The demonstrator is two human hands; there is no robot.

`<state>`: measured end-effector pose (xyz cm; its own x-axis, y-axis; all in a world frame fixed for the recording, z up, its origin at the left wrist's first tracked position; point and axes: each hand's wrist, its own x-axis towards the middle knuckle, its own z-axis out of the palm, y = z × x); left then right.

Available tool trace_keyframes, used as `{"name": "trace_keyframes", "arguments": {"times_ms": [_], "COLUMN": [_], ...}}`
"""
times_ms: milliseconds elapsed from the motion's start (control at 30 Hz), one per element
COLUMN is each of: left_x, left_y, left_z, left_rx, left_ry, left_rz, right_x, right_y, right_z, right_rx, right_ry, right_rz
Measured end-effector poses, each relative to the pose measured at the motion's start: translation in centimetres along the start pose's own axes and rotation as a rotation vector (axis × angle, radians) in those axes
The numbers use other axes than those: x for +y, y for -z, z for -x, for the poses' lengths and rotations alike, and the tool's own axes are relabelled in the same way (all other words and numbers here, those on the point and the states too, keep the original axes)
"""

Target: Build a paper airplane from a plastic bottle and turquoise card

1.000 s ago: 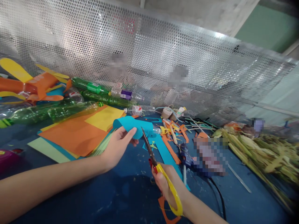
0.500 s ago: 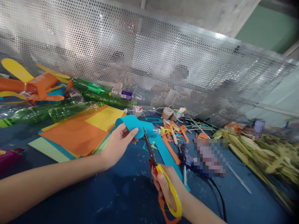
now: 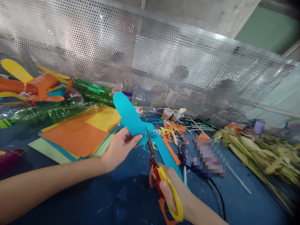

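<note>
Between the thumb and fingers of my left hand [image 3: 120, 148] is a piece of blue paper [image 3: 130, 117] with a rounded end pointing up and to the left. My right hand [image 3: 167, 181] grips scissors [image 3: 153, 154] with yellow and red handles. The blades lie at the lower right edge of the blue paper, nearly closed. Behind the paper, a clear plastic bottle neck [image 3: 156, 131] shows at the right. A blue paper strip [image 3: 167, 153] lies on the table beyond my right hand.
Stacked coloured paper [image 3: 75, 136] lies left, with green plastic bottles [image 3: 77, 110] and an orange-and-yellow propeller model [image 3: 42, 84] behind. Right are paper scraps [image 3: 177, 128], a blue glue gun [image 3: 187, 157] with a black cord, and dried husks [image 3: 264, 150]. A perforated metal screen [image 3: 150, 56] stands behind.
The blue paper, curled over my left hand before, has swung up and straightened into a long rounded shape. The scissors have shifted only slightly, and stay in my right hand.
</note>
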<state>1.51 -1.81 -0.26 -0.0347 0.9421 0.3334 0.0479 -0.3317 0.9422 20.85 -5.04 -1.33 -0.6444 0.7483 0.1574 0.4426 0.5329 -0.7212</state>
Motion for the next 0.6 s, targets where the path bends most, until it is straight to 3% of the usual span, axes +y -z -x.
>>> {"name": "trace_keyframes", "arguments": {"times_ms": [600], "left_x": [0.0], "left_y": [0.0], "left_z": [0.2], "left_rx": [-0.051], "left_ry": [0.011], "left_rz": [-0.039], "right_x": [1.5], "right_y": [-0.9], "right_z": [0.2], "right_rx": [0.06], "right_ry": [-0.046], "right_rz": [-0.063]}}
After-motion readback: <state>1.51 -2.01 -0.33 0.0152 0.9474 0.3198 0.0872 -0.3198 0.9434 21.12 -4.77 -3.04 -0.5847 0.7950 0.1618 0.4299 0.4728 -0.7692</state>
